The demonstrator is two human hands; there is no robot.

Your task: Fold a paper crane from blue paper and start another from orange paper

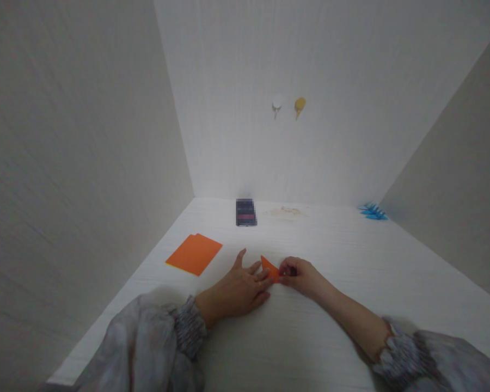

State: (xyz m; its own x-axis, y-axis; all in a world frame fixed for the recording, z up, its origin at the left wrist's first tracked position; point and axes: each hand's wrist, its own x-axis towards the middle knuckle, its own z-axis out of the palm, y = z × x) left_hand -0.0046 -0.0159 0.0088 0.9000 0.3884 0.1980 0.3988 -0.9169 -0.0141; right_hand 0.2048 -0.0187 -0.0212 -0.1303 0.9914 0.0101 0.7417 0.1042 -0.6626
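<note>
A small folded orange paper piece lies on the white table between my hands. My left hand rests flat on the table with fingers stretched out, its fingertips on the paper's left part. My right hand has its fingers curled and pinches the paper's right edge. Much of the paper is hidden under the fingers.
A stack of flat orange paper sheets lies at the left. A dark small box stands at the back near the wall. Blue folded paper shapes sit in the back right corner. Two small hooks hang on the rear wall. Walls close in left and right.
</note>
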